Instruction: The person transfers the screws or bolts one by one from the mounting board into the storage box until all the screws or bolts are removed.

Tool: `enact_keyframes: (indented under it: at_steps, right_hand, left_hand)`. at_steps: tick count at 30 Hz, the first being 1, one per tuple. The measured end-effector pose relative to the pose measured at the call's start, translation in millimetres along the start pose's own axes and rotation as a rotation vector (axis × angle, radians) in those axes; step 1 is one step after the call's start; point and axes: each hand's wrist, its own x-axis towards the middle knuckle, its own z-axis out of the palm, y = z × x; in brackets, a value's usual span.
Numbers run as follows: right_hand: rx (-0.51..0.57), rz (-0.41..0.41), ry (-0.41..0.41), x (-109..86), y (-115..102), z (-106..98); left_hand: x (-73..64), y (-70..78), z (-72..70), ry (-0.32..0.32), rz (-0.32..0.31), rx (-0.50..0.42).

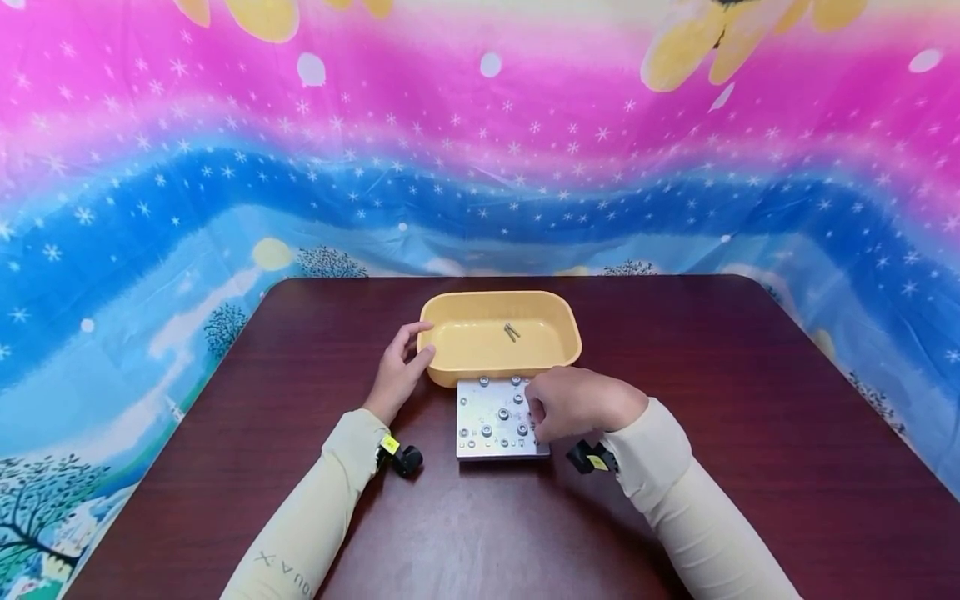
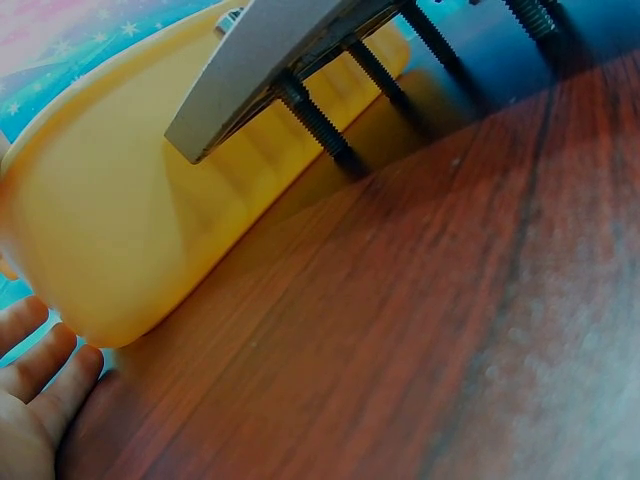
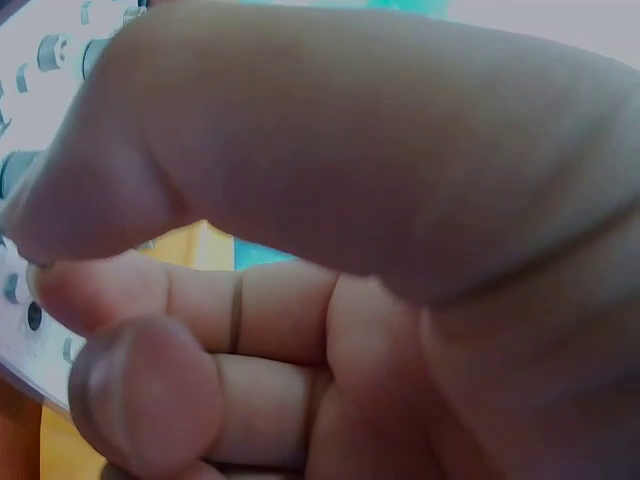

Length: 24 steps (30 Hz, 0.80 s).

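Observation:
A silver metal plate (image 1: 491, 408) with several socket-head bolts and small pins lies in front of a yellow bin (image 1: 498, 371). Threaded bolt shanks (image 2: 310, 118) stick out below the plate in the left wrist view. My right hand (image 1: 585, 404) is at the plate's right edge, thumb and index fingertips pinching at a bolt that they mostly hide; the other fingers are curled. Another bolt head (image 3: 18, 175) shows beside the thumb. My left hand (image 1: 399, 371) rests at the bin's left end, fairly straight fingers touching its rim and outer wall.
Two small metal pins (image 1: 512, 332) lie inside the bin. The dark reddish wooden table (image 1: 225, 450) extends around it, with a printed cloth (image 1: 480, 167) hanging behind. A small black camera (image 1: 405, 460) is strapped to each wrist.

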Motion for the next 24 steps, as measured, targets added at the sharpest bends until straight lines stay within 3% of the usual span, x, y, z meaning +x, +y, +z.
enact_keyframes:
  at_steps: [18, 24]
  right_hand:
    - [0.000, -0.055, 0.012, 4.9, 3.8, 0.5]
    - [-0.022, -0.117, 0.027, 6.8, 5.4, 1.5]
  left_hand:
    - [-0.9, -0.5, 0.3, -0.001, 0.001, -0.001]
    - [0.4, -1.5, 0.2, -0.001, 0.010, -0.012]
